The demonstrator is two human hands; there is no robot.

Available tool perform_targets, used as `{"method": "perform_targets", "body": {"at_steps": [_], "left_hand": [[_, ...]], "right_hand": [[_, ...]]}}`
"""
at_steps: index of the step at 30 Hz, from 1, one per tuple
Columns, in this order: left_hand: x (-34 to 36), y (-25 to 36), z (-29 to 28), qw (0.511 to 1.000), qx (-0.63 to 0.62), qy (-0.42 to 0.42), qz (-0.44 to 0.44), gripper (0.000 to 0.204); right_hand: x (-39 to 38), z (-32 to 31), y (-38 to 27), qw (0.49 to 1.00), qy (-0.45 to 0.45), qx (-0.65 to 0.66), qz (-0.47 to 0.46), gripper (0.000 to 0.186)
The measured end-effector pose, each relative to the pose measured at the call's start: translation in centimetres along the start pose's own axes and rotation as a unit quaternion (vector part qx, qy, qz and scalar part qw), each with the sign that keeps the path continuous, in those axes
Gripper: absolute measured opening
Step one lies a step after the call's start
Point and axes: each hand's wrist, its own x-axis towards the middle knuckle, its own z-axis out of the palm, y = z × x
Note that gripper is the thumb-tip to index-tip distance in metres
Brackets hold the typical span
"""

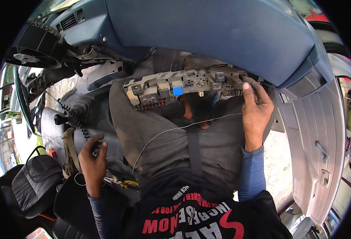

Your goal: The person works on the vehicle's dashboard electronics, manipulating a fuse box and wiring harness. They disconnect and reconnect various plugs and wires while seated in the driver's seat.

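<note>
Head view: right fingers (260, 91) grip the fuse panel (189, 82) by its end; left fingers (88, 146) half-curled well apart, contents unclear.

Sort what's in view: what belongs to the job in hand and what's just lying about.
In use, it seems:
fuse and relay panel across the knees, right hand at its right end
thin pale wire over the lap

Apparently just lying about:
yellow-handled tool, kind unclear
coiled black cord
beige strap
</note>
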Motion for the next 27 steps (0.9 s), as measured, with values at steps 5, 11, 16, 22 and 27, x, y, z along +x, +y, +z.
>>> {"method": "perform_targets", "body": {"at_steps": [5,11,16,22,27], "left_hand": [[8.9,13.1,5.9,0.948,0.074,-0.048,0.306,0.063],[18.3,18.6,10.9,0.832,0.293,-0.408,0.236,0.111],[17.3,18.5,11.3,0.846,0.285,-0.389,0.228,0.11],[13.0,16.8,12.0,0.886,0.286,-0.225,0.287,0.105],[11.4,15.8,12.3,0.882,0.293,-0.109,0.353,0.095]], "right_hand": [[0.7,-2.9,0.9,0.991,0.083,0.029,0.097,0.041],[0.7,-2.6,1.6,0.989,0.068,-0.131,-0.022,0.045],[1.5,-2.0,1.9,0.99,0.08,-0.118,0.002,0.046],[2.6,-3.2,1.6,0.981,0.07,-0.051,0.173,0.046],[2.9,-4.0,2.4,0.975,0.022,-0.177,0.131,0.052]]}}
